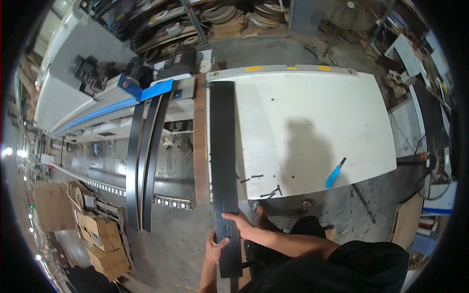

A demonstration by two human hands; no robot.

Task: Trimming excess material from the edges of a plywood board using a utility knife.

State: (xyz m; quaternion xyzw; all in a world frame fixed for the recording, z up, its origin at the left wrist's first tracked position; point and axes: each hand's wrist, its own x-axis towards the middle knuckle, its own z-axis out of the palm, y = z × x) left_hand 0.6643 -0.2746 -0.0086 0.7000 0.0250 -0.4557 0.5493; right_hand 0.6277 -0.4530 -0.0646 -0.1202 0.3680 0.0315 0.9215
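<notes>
Both hands had their grip closed on the black board (223, 136), the left hand (213, 249) clasping its left edge with the thumb over the top face, the right hand (238, 226) clasping its right edge slightly farther from the body. That board lay lengthwise along the left part of the white worktop (264, 122), its near end jutting past the edge toward the person. Small black scraps (257, 176) and a blue-handled tool (333, 177) lay to its right, other dark strips (132, 166) well apart to its left.
</notes>
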